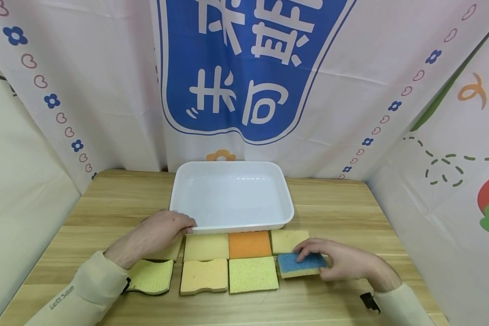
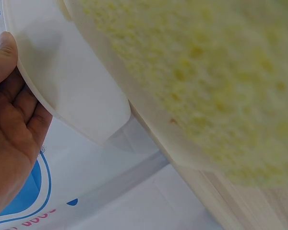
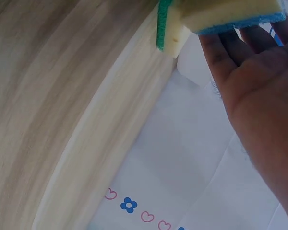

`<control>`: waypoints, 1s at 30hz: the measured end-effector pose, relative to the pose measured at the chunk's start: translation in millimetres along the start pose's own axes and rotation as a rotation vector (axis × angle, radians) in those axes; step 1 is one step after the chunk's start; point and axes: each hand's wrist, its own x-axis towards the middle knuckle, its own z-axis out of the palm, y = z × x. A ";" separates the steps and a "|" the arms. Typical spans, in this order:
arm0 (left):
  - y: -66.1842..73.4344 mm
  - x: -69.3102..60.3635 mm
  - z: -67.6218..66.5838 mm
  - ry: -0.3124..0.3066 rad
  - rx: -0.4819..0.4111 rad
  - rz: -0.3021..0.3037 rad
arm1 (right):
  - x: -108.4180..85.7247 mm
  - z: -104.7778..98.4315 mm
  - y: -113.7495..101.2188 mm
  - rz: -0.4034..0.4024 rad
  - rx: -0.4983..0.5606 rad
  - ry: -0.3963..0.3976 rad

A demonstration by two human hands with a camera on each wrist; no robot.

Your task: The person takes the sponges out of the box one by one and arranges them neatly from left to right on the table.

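Observation:
My left hand (image 1: pixel 163 233) grips the front left rim of a white tray (image 1: pixel 232 197). In the left wrist view the thumb of that hand (image 2: pixel 14 129) lies over the rim and the fingers are beneath it. A blue-topped yellow sponge (image 1: pixel 303 263) is held by my right hand (image 1: pixel 344 260), with fingers on the blue face and the thumb at its right end. The same sponge (image 3: pixel 235 14) shows its yellow side in the right wrist view. Whether it is fully off the table cannot be told.
Two rows of sponges lie before the tray: pale yellow ones (image 1: pixel 206 247) (image 1: pixel 290 241) and an orange one (image 1: pixel 250 245) behind, a wavy one (image 1: pixel 151 276), a notched one (image 1: pixel 204 275) and a speckled one (image 1: pixel 253 274) in front. Printed curtains (image 1: pixel 362 81) stand behind the wooden table (image 1: pixel 334 203).

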 end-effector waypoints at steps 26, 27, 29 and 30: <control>-1.1 1.5 2.7 -0.003 0.013 0.010 | 10.7 27.0 -4.0 -0.146 -0.256 0.080; -0.8 1.2 2.4 -0.005 0.011 0.006 | 11.4 27.0 -4.2 -0.146 -0.258 0.078; 0.0 0.5 1.7 -0.012 0.009 0.003 | 12.3 25.0 -5.3 -0.122 -0.249 0.064; 0.6 0.1 1.1 -0.015 0.010 0.006 | 12.7 23.1 -5.8 -0.104 -0.243 0.055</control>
